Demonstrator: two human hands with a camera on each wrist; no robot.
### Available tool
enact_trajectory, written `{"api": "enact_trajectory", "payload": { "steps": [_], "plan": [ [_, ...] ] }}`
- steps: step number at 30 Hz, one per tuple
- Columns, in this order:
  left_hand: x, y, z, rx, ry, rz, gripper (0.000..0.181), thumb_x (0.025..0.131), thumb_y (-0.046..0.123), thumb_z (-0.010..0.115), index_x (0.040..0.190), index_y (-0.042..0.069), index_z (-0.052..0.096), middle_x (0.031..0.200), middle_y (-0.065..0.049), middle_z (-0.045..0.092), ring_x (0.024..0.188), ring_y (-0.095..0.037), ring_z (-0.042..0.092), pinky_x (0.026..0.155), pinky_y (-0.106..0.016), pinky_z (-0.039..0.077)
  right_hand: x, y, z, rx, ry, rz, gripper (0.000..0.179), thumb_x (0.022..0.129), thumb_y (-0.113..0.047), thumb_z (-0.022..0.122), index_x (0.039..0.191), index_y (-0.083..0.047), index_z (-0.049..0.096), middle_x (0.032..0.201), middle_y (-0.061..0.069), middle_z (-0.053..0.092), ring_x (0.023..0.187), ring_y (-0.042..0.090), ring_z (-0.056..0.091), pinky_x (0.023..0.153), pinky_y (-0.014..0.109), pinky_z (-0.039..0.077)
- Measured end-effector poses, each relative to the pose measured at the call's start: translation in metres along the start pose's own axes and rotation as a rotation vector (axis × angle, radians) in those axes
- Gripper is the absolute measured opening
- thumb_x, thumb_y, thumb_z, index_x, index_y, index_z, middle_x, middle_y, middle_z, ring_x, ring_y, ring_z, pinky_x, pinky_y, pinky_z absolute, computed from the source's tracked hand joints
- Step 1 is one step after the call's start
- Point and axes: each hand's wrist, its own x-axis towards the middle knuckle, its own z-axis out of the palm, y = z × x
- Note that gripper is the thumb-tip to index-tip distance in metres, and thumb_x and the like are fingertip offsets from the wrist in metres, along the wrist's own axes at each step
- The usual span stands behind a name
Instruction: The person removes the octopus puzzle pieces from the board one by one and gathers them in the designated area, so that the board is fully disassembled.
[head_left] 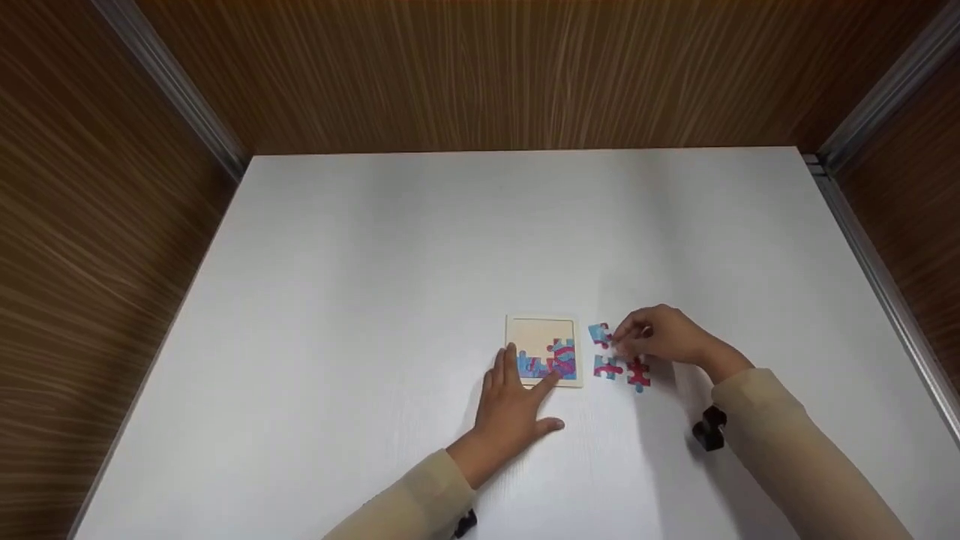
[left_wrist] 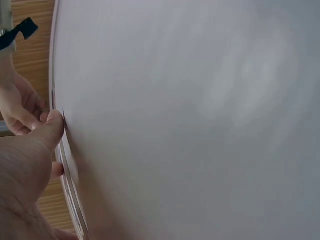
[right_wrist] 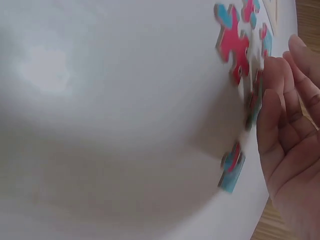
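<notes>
Jigsaw tray (head_left: 578, 345) flat on the bench (head_left: 420, 247), joined pieces (head_left: 565, 355) along its six o'clock side and tallest toward three, bare wood toward twelve. Left hand (head_left: 506, 412) at seven o'clock, grip spread, fingers over rim and pieces: press lightly there against sliding. Right hand (head_left: 671, 335) at three o'clock, fingers curled, tips close among loose puzzle pieces (head_left: 598, 331); pinching one or merely touching, cannot tell. Best to lift by the edges, without nudging the red piece (head_left: 638, 373) near four o'clock. Match knob to socket before lowering, then push down level, never forcing a tilted fit.
</notes>
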Motion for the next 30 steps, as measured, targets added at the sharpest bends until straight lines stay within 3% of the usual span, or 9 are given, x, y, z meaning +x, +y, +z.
{"api": "enact_trajectory", "payload": {
  "steps": [8,16,30],
  "plan": [
    [-0.002,0.006,-0.001,0.011,0.008,-0.003,0.070,0.079,0.056,0.068,0.142,0.031,0.047,0.150,-0.029,0.012,0.139,-0.044,0.012,0.108,-0.053,0.024,0.015,-0.016,0.013,-0.017,0.018,-0.079,0.013,0.086,-0.013,0.072,0.098,-0.007,0.071,0.086,-0.001,0.068,0.074,0.016,0.058,0.068,0.032,0.050],
    [-0.002,0.007,0.000,0.000,-0.018,-0.009,0.070,0.079,0.056,0.068,0.142,0.030,0.047,0.150,-0.028,0.014,0.139,-0.044,0.012,0.108,-0.052,0.025,0.027,-0.031,0.025,-0.028,0.014,-0.148,0.016,0.086,-0.010,0.070,0.102,-0.008,0.071,0.093,-0.002,0.069,0.085,0.016,0.063,0.078,0.036,0.050],
    [-0.001,0.006,0.002,0.055,0.008,0.018,0.069,0.079,0.058,0.066,0.140,0.030,0.050,0.147,-0.030,0.020,0.137,-0.046,0.018,0.106,-0.049,0.030,0.043,-0.046,0.040,0.008,0.002,-0.161,0.020,0.089,-0.009,0.067,0.109,-0.006,0.069,0.102,0.003,0.069,0.096,0.022,0.064,0.086,0.044,0.049]
  ]
}}
